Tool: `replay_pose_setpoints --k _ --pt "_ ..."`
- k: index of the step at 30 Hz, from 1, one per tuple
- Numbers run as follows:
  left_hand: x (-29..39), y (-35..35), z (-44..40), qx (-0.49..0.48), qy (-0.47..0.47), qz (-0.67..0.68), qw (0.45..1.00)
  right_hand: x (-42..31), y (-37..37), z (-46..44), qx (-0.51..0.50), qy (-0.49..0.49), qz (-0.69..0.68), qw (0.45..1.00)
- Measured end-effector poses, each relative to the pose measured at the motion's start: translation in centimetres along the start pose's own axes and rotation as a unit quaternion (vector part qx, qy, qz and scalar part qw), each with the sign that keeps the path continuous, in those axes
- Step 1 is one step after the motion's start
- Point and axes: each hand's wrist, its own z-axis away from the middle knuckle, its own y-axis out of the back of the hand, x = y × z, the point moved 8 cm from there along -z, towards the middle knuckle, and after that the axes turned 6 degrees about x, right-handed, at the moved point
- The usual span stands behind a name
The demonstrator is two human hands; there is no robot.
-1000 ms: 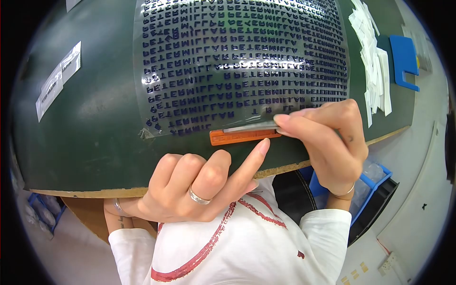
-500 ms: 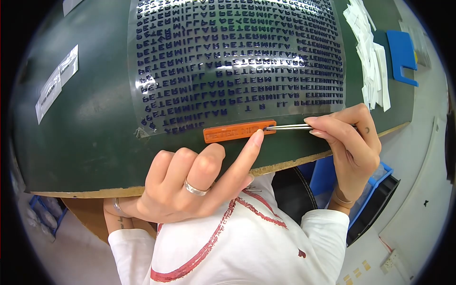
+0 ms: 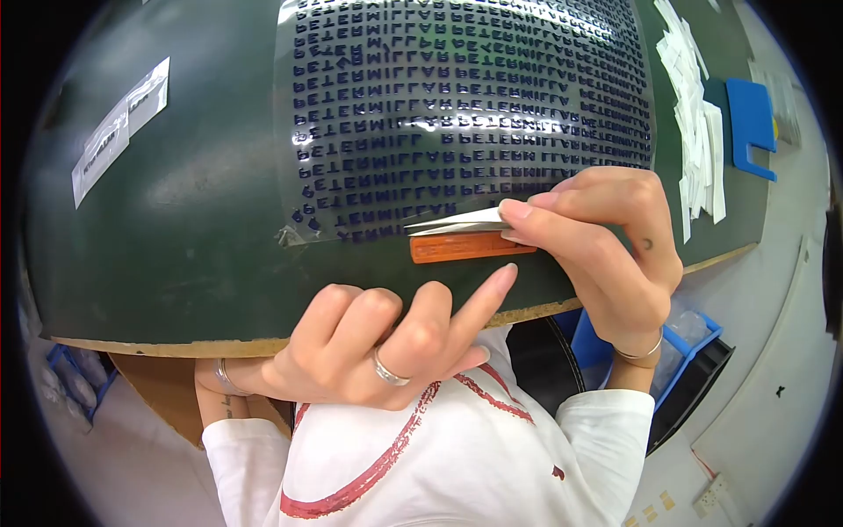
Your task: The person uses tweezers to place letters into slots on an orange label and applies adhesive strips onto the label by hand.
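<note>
The right hand (image 3: 608, 235) pinches tweezers (image 3: 483, 215) along the far edge of the orange block (image 3: 470, 249), which lies between lettered sheet (image 3: 378, 155) and front edge (image 3: 176, 349). Left hand (image 3: 373, 345), index extended, others curled, grasp indeterminable, overlaps front edge. Bare surface (image 3: 215, 233) extends left of sheet.

Our bare, silver-ringed left hand (image 3: 373, 342) half-curls, forefinger extended, thumb apart; our bare, slim-bangled right hand (image 3: 612, 241) arches, thumb and fingertips pinched.
</note>
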Motion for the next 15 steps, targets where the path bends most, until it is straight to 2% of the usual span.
replay_pose_setpoints --k 5,15 --pt "0.1 0.0 0.1 0.037 0.002 -0.001 0.999 0.0 -0.9 -0.1 -0.015 0.017 -0.013 1.000" --pt "0.1 0.0 0.3 0.051 0.002 -0.001 0.999 -0.8 -1.5 -0.3 -0.015 0.063 0.003 0.998"
